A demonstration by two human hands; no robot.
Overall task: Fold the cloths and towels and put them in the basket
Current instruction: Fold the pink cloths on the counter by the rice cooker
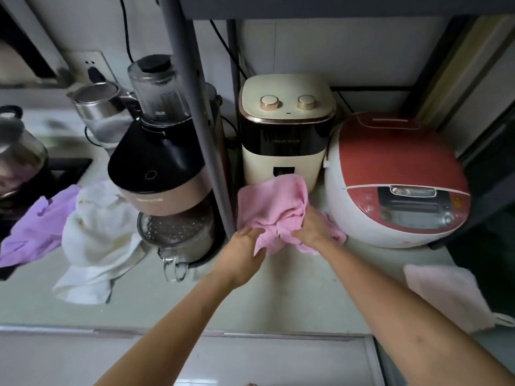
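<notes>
at nine o'clock we see a purple cloth [36, 227] and a crumpled white towel [94, 240] on the counter [278, 296]. at centre our left hand [242, 254] and right hand [313, 227] grip a bunched pink towel [276, 204]. at four o'clock lies a pale pink cloth [448, 293].

Pink cloth [274, 203], red cooker [395, 174]

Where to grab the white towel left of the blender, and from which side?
Pinch the white towel at its near flat end, coming from the counter's front edge. That end lies spread on open counter; the far part is bunched against the blender base and purple cloth.
</notes>
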